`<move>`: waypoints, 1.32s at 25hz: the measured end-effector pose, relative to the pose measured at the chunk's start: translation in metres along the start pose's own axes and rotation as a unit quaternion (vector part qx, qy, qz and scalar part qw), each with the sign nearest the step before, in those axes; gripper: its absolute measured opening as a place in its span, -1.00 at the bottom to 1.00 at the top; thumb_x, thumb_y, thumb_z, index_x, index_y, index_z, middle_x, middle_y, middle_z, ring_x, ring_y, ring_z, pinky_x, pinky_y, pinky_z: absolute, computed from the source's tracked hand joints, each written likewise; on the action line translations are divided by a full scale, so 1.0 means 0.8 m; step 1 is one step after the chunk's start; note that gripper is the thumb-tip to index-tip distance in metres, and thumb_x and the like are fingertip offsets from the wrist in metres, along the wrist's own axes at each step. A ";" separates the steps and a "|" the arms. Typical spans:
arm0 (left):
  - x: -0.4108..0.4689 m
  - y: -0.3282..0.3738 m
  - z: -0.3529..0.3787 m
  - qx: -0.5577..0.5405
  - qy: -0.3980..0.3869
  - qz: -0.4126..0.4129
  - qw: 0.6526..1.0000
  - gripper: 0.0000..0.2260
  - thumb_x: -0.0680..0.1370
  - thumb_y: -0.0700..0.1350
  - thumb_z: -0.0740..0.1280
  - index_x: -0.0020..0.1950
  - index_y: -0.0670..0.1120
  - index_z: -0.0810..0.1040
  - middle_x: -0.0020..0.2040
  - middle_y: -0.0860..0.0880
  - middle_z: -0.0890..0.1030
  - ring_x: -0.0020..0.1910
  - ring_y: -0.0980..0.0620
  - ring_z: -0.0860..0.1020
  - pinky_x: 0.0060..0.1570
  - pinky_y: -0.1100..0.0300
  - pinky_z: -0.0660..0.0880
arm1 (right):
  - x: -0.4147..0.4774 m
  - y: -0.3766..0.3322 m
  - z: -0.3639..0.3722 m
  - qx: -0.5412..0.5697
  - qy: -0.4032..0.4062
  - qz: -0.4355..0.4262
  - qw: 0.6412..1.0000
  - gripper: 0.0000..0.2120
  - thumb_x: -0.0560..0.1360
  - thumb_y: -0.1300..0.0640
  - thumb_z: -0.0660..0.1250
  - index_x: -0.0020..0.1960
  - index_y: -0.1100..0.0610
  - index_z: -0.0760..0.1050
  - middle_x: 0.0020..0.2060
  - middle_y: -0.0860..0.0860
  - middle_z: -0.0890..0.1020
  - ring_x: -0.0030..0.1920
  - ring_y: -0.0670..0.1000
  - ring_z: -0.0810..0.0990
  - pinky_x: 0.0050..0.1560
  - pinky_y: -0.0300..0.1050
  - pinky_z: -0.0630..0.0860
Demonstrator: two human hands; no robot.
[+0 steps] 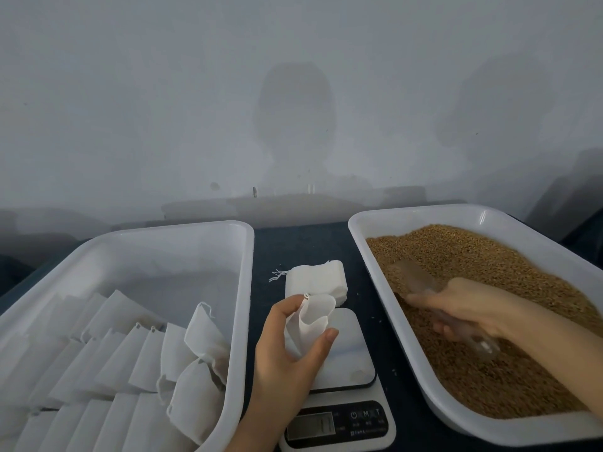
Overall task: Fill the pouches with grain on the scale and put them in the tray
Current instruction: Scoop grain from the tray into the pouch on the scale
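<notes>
Fingers (331,334) of the left hand (284,353) pinch an empty pouch (315,321), its mouth open, just above the scale (352,353). Those of the right hand (470,308) curl round a clear scoop (414,278) dug into the grain (489,256). Best to keep the mouth wide, rest the pouch on the scale and pour slowly before moving it to the tray (243,288) on the left.

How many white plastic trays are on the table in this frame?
2. The left tray holds filled pouches; the right tray holds grain. Both show nearly whole, so no other seems hidden.
</notes>
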State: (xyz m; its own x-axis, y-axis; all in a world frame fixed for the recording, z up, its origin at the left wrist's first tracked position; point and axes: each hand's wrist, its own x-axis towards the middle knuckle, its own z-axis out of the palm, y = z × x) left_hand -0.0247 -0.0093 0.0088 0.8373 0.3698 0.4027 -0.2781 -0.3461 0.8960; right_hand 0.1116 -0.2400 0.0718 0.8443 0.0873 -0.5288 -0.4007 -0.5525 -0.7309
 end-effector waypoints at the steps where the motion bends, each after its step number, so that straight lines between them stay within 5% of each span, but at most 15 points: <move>1: 0.000 0.000 0.000 0.003 -0.002 -0.001 1.000 -0.56 0.36 0.20 0.47 0.16 0.12 0.46 0.08 0.19 0.58 0.13 0.15 0.52 0.09 0.40 0.45 | -0.003 0.001 -0.006 -0.012 0.001 0.004 1.000 -0.53 0.34 0.04 0.52 0.03 0.33 0.43 -0.45 0.16 0.64 -0.54 0.02 0.56 -0.57 -0.22 0.46; 6: 0.000 0.002 0.000 0.010 -0.016 -0.021 1.000 -0.50 0.27 0.25 0.39 0.17 0.14 0.44 0.12 0.20 0.56 0.13 0.23 0.49 0.05 0.48 0.44 | -0.016 0.008 -0.028 -0.010 0.000 -0.030 1.000 -0.61 0.38 0.02 0.45 0.01 0.31 0.54 -0.27 0.16 0.70 -0.40 0.04 0.63 -0.46 -0.16 0.51; 12: 0.002 0.007 -0.001 0.002 -0.047 -0.038 0.998 -0.50 0.30 0.27 0.39 0.20 0.24 0.43 0.16 0.28 0.53 0.20 0.31 0.44 0.03 0.57 0.37 | -0.038 0.016 -0.023 -0.184 0.041 -0.115 0.975 -0.73 0.50 -0.10 0.29 -0.09 0.11 0.54 -0.50 -0.08 0.63 -0.57 -0.18 0.51 -0.54 -0.33 0.39; 17: 0.006 0.007 -0.002 -0.035 -0.081 -0.070 0.994 -0.48 0.31 0.21 0.45 0.24 0.20 0.44 0.19 0.21 0.55 0.24 0.16 0.48 0.25 0.15 0.46 | -0.053 0.023 -0.025 -0.294 0.148 -0.222 0.918 -0.76 0.38 -0.11 0.40 -0.06 -0.09 0.40 -0.25 -0.09 0.64 -0.30 -0.12 0.64 -0.34 -0.19 0.59; 20: 0.009 0.007 -0.002 -0.047 -0.087 -0.086 0.991 -0.48 0.32 0.14 0.45 0.26 0.19 0.44 0.21 0.19 0.56 0.26 0.11 0.49 0.31 -0.01 0.44 | -0.065 0.019 -0.033 -0.309 0.173 -0.263 0.897 -0.79 0.37 -0.11 0.40 -0.10 -0.12 0.40 -0.26 -0.08 0.65 -0.32 -0.05 0.65 -0.28 -0.07 0.64; 25: 0.013 0.007 -0.002 -0.040 -0.107 -0.091 0.989 -0.46 0.32 0.14 0.45 0.29 0.25 0.41 0.28 0.21 0.51 0.32 0.10 0.45 0.37 -0.07 0.36 | -0.095 0.005 -0.044 -0.341 0.183 -0.308 0.869 -0.81 0.32 -0.27 0.30 -0.12 -0.26 0.40 -0.24 -0.28 0.64 -0.36 -0.15 0.63 -0.30 -0.09 0.61; 30: 0.016 0.004 -0.004 -0.036 -0.130 -0.082 0.988 -0.50 0.35 0.13 0.47 0.24 0.38 0.41 0.23 0.31 0.51 0.29 0.19 0.44 0.31 0.07 0.38 | -0.109 -0.010 -0.037 -0.355 0.121 -0.361 0.854 -0.66 0.21 -0.40 0.15 -0.03 -0.44 0.38 -0.11 -0.53 0.54 -0.10 -0.38 0.56 -0.18 -0.27 0.52; 33: 0.016 0.005 -0.005 -0.035 -0.131 -0.084 0.987 -0.46 0.36 0.17 0.47 0.29 0.35 0.38 0.28 0.27 0.50 0.33 0.13 0.42 0.34 -0.03 0.38 | -0.116 -0.024 -0.035 -0.344 0.115 -0.398 0.842 -0.64 0.21 -0.39 0.18 0.01 -0.46 0.40 -0.06 -0.61 0.47 -0.02 -0.54 0.44 -0.11 -0.34 0.42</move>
State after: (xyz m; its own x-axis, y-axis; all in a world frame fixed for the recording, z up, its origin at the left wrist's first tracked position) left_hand -0.0169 -0.0021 0.0185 0.9647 0.1781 0.1941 -0.1501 -0.2343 0.9605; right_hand 0.0510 -0.2604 0.1467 0.8258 0.5389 0.1665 0.5605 -0.7510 -0.3490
